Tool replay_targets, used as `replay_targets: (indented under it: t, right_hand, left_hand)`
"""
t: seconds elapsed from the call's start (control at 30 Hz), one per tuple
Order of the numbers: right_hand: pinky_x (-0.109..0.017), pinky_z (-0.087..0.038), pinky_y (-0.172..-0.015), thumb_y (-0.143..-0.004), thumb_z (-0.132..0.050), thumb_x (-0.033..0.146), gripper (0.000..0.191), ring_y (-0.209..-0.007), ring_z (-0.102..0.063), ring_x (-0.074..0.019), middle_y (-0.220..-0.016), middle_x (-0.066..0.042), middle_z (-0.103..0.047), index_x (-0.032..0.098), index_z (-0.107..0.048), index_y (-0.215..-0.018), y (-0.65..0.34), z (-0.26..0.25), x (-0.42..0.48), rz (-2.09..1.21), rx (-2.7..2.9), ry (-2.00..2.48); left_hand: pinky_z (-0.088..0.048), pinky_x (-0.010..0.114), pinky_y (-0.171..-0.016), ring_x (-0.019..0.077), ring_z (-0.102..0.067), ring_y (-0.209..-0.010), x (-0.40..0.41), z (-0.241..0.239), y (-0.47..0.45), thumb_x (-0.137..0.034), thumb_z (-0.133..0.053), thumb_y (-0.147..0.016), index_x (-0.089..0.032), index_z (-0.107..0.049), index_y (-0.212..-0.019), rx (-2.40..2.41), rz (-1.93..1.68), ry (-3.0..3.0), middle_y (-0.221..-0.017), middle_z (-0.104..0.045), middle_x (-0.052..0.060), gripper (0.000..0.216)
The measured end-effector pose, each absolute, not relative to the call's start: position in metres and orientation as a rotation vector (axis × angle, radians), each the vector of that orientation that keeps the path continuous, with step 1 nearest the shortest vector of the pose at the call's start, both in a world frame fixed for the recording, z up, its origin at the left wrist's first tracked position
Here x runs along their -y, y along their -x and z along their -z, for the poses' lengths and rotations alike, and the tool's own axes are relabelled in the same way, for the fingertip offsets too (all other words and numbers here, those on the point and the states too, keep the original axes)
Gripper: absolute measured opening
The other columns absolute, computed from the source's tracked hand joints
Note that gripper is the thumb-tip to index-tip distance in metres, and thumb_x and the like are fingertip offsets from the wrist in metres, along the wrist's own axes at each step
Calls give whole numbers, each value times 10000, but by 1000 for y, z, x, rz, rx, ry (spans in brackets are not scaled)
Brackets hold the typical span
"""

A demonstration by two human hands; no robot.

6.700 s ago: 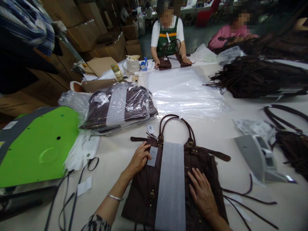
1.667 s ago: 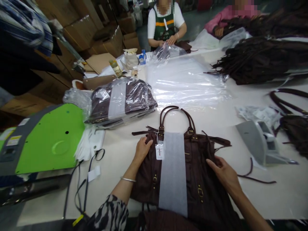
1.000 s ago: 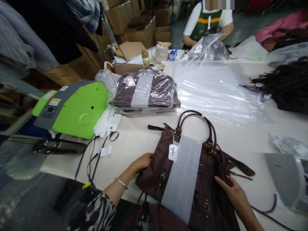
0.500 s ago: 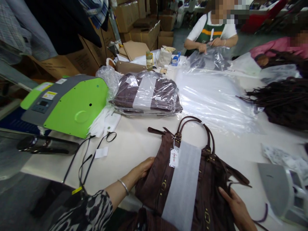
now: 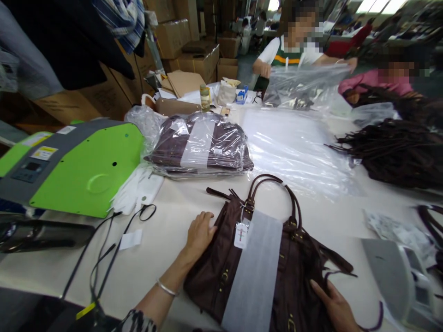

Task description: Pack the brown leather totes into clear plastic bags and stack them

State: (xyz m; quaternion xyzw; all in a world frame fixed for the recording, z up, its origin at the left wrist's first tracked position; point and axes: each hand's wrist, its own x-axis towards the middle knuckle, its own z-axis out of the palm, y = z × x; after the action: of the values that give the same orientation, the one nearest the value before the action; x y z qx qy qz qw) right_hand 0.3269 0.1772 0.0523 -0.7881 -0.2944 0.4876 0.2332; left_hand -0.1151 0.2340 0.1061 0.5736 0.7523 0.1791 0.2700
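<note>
A dark brown handbag [image 5: 297, 272] lies flat on the white table [image 5: 166, 207], a grey paper band [image 5: 254, 272] wrapped around its middle and a small white tag [image 5: 240, 236] hanging at its handle. My left hand [image 5: 199, 233] rests open against the bag's upper left edge, fingers partly on the table. My right hand [image 5: 334, 306] lies on the bag's lower right part, fingers spread; its wrist is cut off by the frame edge.
A stack of bagged brown handbags [image 5: 200, 145] sits behind, with clear plastic sheets [image 5: 294, 147] to its right. A green machine [image 5: 76, 166] stands at left, black cords [image 5: 104, 249] beside it. A pile of brown straps [image 5: 394, 147] lies right. Two people work across the table.
My left hand has come out from under the bag's left edge and now lies on top of it. The bag sits flatter on the table. The view has shifted slightly left.
</note>
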Motion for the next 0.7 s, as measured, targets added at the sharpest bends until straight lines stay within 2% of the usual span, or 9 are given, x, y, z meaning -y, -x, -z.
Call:
replay_targets:
  t: [0.03, 0.1, 0.2, 0.3, 0.37, 0.43, 0.6, 0.7]
  right_hand:
    - [-395, -585, -838, -528, -767, 638, 695, -995, -700, -338, -1017, -61, -772, 186, -668, -1047, -327, -52, -177, -1335, 814, 2174]
    - [-394, -575, -862, -539, -758, 641, 679, -1002, -696, -336, -1018, -57, -771, 188, -673, -1038, -326, -54, -177, -1303, 841, 2193]
    - [-399, -563, -890, -549, -751, 632, 649, -1009, -691, -337, -997, -50, -774, 191, -680, -1019, -322, -60, -178, -1283, 847, 2200]
    - [-401, -580, -838, -544, -757, 613, 630, -975, -700, -336, -974, -47, -777, 194, -683, -1009, -318, -66, -179, -1306, 812, 2165]
    - [-387, -589, -798, -546, -755, 601, 600, -952, -706, -331, -976, -47, -777, 196, -691, -984, -314, -69, -180, -1311, 807, 2143]
    - [-376, -590, -790, -548, -752, 591, 575, -949, -707, -328, -978, -51, -776, 194, -698, -960, -312, -71, -180, -1292, 816, 2145]
    - [-373, -585, -822, -565, -761, 544, 579, -984, -699, -312, -1066, -60, -761, 188, -691, -1017, -311, -71, -181, -1320, 775, 2084]
    - [-378, -586, -816, -555, -767, 531, 557, -977, -700, -313, -1047, -69, -764, 182, -690, -983, -312, -71, -182, -1322, 772, 2089]
  left_hand:
    - [-442, 329, -840, 230, -624, -952, -242, -112, 114, -266, -549, -869, -230, -592, -983, -2019, -523, -1519, -1015, -670, 64, 127]
    - [-437, 305, -754, 209, -627, -831, -261, -121, 108, -406, -463, -931, -231, -594, -891, -1953, -580, -1435, -895, -679, 41, 223]
    - [-411, 316, -706, 245, -627, -788, -291, -124, 90, -568, -559, -838, -227, -593, -771, -1919, -540, -1325, -789, -677, 54, 349]
    - [-407, 336, -721, 277, -627, -789, -311, -115, 73, -448, -655, -763, -223, -550, -657, -1954, -515, -1228, -709, -652, 71, 270]
    - [-410, 332, -762, 260, -620, -829, -316, -107, 68, -303, -603, -785, -221, -537, -672, -1934, -577, -1248, -743, -650, 65, 154]
    - [-414, 308, -785, 219, -602, -845, -314, -100, 69, -237, -538, -808, -219, -526, -717, -1876, -657, -1274, -784, -639, 37, 93]
    - [-431, 250, -683, 151, -545, -724, -307, -79, 79, -334, -421, -890, -214, -462, -764, -1753, -736, -1218, -710, -544, -25, 178]
    - [-414, 256, -662, 145, -511, -684, -312, -72, 84, -373, -431, -884, -212, -447, -747, -1785, -712, -1175, -678, -494, -36, 212]
